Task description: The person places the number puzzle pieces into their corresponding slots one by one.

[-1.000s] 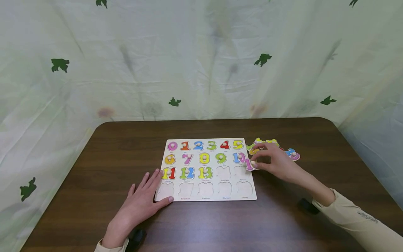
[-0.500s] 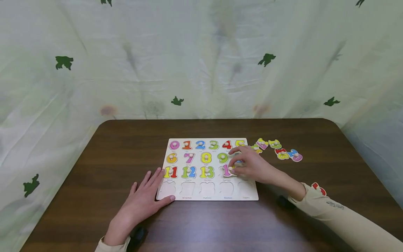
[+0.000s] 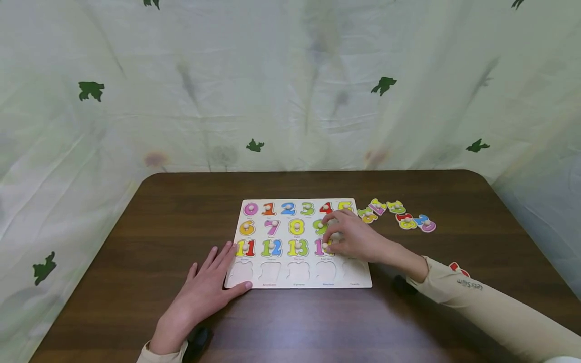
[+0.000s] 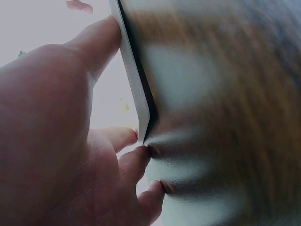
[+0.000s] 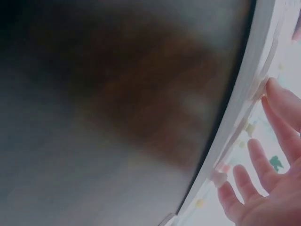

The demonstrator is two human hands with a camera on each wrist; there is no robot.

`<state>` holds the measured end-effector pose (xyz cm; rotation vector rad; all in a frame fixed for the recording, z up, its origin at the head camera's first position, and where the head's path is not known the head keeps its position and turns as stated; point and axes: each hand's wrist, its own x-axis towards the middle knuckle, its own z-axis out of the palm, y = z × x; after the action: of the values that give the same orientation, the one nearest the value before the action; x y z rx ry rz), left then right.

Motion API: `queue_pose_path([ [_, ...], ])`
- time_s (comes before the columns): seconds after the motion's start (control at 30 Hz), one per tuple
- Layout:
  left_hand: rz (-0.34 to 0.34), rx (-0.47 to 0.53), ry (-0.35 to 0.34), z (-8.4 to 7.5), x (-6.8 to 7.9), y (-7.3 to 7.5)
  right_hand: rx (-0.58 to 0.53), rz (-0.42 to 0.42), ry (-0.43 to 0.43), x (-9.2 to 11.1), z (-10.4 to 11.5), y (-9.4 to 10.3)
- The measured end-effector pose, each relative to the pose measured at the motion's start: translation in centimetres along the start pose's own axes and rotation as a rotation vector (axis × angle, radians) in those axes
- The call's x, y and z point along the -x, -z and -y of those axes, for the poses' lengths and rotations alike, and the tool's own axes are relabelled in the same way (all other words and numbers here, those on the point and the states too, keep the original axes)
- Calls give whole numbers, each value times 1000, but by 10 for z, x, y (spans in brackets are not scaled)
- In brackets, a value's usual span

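Note:
A white number puzzle board (image 3: 282, 272) lies on the table, its pegged numbers 0 to 13 set in rows. My right hand (image 3: 356, 238) pinches the knob of the number 14 piece (image 3: 318, 247) between thumb and index finger. That piece lies at the third-row spot right of the 13 (image 3: 298, 248), partly covered by the fingers. My left hand (image 3: 203, 295) rests with extended fingers at the board's lower left corner. In the left wrist view, the thumb of the left hand (image 4: 51, 108) touches the board's edge (image 4: 134, 77).
Several loose number pieces (image 3: 406, 222) lie on the table right of the board. A red piece (image 3: 459, 269) lies nearer, partly behind the right sleeve (image 3: 481, 297). Bare recesses line the board's bottom row. A pale curtain (image 3: 290, 91) hangs behind the dark wooden table (image 3: 190, 201).
My right hand has carried the 14 piece left from the board's right edge to the third-row spot beside the 13. The left hand has stayed at the corner.

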<state>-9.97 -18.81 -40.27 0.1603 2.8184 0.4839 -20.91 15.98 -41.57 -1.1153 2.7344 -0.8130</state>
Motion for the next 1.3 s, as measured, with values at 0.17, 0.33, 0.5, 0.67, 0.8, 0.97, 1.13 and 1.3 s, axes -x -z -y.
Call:
queue_pose_path([
  [0.17,1,-3,2,0,0,0,-36,1,-61,5,-2,7],
  [0.33,-5,0,-1,0,0,-1,-88,-30,-111,15,-5,22],
  [0.5,-1,-3,1,0,0,-1,-133,-79,-131,30,-10,39],
  [0.67,0,-5,2,0,0,-1,-142,-112,-175,50,-19,53],
  [0.8,3,2,2,0,0,0,-115,-136,-193,68,-24,65],
  [0.97,4,4,0,0,0,0,-87,-152,-210,90,-30,80],
  [1.13,0,-1,-5,0,1,1,-54,-163,-243,114,-33,93],
  [1.3,9,6,-7,0,0,1,-1,-183,-275,141,-39,100],
])
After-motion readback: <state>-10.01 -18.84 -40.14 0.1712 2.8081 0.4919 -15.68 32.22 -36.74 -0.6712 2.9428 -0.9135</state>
